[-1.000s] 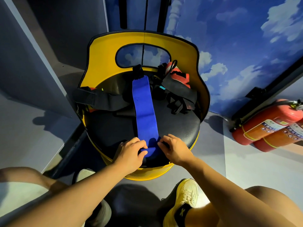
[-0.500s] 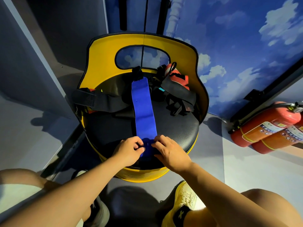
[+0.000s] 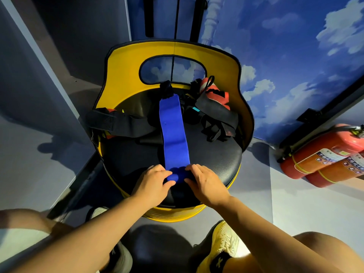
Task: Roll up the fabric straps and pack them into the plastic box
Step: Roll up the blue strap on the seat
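Note:
A long blue fabric strap (image 3: 173, 134) lies flat along the middle of a round black seat (image 3: 214, 160), its near end wound into a small roll. My left hand (image 3: 152, 184) grips the roll's left side and my right hand (image 3: 205, 183) grips its right side, fingers curled over it. Black straps (image 3: 122, 123) lie at the seat's left. A tangle of black and orange straps (image 3: 214, 109) sits at its back right. No plastic box shows in the head view.
The seat has a yellow backrest (image 3: 126, 67) with an oval cut-out. Two red fire extinguishers (image 3: 325, 154) lie on the floor at the right. A grey panel (image 3: 39, 66) stands at the left. My knees and yellow shoe (image 3: 222, 243) are below the seat.
Both hands have rolled the strap's near end up and away from me; the roll is thicker and the flat part shorter.

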Demonstrator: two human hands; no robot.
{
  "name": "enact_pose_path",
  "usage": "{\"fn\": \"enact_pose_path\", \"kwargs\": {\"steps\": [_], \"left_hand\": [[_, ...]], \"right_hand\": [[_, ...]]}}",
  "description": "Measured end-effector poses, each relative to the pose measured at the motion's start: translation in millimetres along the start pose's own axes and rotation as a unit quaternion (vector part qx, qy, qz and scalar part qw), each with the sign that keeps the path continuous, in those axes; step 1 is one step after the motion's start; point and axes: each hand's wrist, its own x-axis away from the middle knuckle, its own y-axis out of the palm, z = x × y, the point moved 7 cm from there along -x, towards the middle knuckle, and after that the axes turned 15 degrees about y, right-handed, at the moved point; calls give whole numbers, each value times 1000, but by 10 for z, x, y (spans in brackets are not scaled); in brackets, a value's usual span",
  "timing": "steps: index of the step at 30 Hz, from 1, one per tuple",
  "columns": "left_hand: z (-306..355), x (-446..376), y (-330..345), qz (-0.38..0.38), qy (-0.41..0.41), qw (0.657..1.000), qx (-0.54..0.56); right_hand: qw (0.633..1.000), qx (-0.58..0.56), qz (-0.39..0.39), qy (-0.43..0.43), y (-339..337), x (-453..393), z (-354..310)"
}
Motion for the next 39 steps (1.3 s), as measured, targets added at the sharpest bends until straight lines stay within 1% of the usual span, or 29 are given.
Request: {"fn": "enact_pose_path", "kwargs": {"steps": [2, 5, 8, 12, 13, 16, 18, 21, 23, 28, 31, 33, 39], "left_hand": [[-20, -22, -26, 0, -16, 1000, 12], [-48, -38, -75, 28, -45, 997, 53], [-16, -62, -92, 36, -26, 999, 31], [-44, -98, -128, 79, -27, 996, 18], [-53, -101, -112, 76, -26, 997, 19], [-106, -104, -29, 35, -30, 999, 15], [-124, -121, -33, 41, -24, 999, -10], [-94, -141, -30, 37, 1, 998, -55], [-83, -131, -15, 31, 6, 998, -50], [-8, -73, -124, 43, 25, 998, -37], [37, -2, -160, 12, 59, 994, -91], [50, 32, -166, -4, 66, 991, -115], [38, 1, -158, -10, 68, 993, -99]], "right_hand": [[1000, -19, -1, 0, -3, -18, 18], [1000, -21, -7, -3, 34, -63, 55], [1000, -2, -2, 3, 44, -136, 72], [999, -39, 13, 30, 2, -191, 110], [998, -42, 18, 39, 4, -195, 112], [997, -49, 23, 54, 56, -178, 74], [998, -48, 19, 43, 78, -165, 40], [999, 6, 42, 31, 39, -211, 20], [998, 34, 55, 22, 3, -241, -2], [998, 49, 31, 8, -6, -204, -69], [999, 45, -2, 11, 24, -150, -86], [999, 38, -14, 14, 50, -120, -98], [999, 27, -12, 43, 128, -147, -72]]}}
